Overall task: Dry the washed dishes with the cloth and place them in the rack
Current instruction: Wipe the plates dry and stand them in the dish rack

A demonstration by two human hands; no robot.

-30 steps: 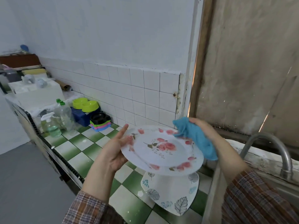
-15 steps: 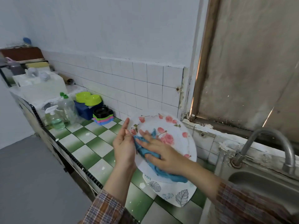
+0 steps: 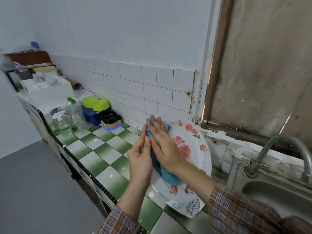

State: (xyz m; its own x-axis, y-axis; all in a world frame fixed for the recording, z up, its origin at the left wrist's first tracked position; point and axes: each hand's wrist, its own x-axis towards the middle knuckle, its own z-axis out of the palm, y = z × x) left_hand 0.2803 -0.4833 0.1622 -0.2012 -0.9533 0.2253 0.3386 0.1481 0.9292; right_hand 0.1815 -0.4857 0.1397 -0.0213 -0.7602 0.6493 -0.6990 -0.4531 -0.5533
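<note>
Your left hand (image 3: 140, 159) pinches the left rim of the round white rose-printed plate (image 3: 194, 132), tilted in the air just left of the steel sink (image 3: 278, 196). Your right hand (image 3: 165, 146) lies flat, pressing the blue cloth (image 3: 168, 176) to its face. The plate is likely stiff, breakable and slick when wet, so grip the rim.

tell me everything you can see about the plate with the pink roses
The round white plate with pink roses looks glossy, perhaps ceramic or melamine, with rose sprigs and green leaves on rim and centre. It is tilted steeply, face towards the camera, above the green-and-white tiled counter and a leaf-patterned white plate lying there. The left hand grips its left rim. The right hand presses a blue cloth flat against its face, covering the left part.
</note>
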